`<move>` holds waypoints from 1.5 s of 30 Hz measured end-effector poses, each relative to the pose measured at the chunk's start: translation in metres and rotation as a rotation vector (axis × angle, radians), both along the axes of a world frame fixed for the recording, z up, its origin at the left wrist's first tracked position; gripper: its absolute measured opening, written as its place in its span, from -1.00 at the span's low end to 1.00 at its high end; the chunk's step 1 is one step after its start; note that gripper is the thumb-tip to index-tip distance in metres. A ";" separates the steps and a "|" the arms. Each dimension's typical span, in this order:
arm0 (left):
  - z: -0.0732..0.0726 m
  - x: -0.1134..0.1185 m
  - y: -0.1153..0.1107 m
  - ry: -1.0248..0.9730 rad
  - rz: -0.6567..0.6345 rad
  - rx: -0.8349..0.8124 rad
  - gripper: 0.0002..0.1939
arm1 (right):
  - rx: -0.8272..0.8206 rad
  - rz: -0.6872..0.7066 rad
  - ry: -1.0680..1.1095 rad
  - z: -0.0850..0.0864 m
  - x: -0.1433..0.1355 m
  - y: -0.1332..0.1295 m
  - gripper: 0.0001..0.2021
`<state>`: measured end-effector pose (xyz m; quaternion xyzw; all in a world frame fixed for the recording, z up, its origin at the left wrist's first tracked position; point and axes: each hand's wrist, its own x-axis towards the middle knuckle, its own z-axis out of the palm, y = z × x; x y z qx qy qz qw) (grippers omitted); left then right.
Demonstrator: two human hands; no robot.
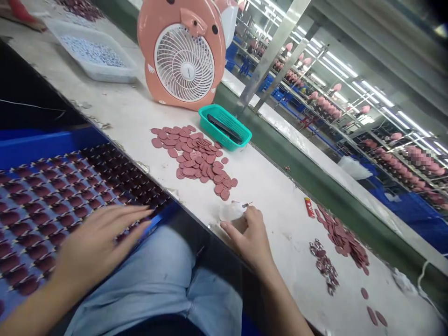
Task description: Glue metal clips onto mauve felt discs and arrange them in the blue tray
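My left hand [94, 242] reaches over a blue tray [42, 142] filled with rows of dark red pieces, its fingers stretched toward the tray's right edge, with nothing seen in them. On the white table, my right hand [250, 235] is curled by a small white translucent item [231, 211]. A thin dark tip shows at its index finger; what the fingers hold, if anything, is too small to name. Beyond that hand lies a loose pile of flat reddish oval pieces [196, 158].
A pink fan [220, 56] stands at the back beside a green basket [241, 145] holding a black object. A white tub [112, 74] of small pale pieces sits back left. More oval pieces [345, 238] and small patterned parts [324, 266] lie at right. Another person's hand [30, 21] shows far left.
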<state>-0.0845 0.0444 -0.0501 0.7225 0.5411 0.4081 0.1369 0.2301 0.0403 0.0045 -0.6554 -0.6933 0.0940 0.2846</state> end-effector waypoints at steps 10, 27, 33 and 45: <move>0.044 0.126 0.105 0.387 -0.321 0.216 -0.83 | 0.156 -0.008 0.137 0.001 -0.007 -0.038 -0.77; 0.041 0.108 0.094 0.424 -0.363 0.295 -0.81 | 0.260 -0.059 0.401 -0.009 -0.014 -0.048 -0.78; 0.046 0.115 0.102 0.410 -0.347 0.282 -0.94 | 0.174 -0.048 0.548 -0.014 -0.023 -0.049 -0.77; 0.072 0.095 0.040 -0.293 -0.503 -0.238 -0.75 | 0.153 0.006 1.052 -0.005 -0.046 -0.033 -0.70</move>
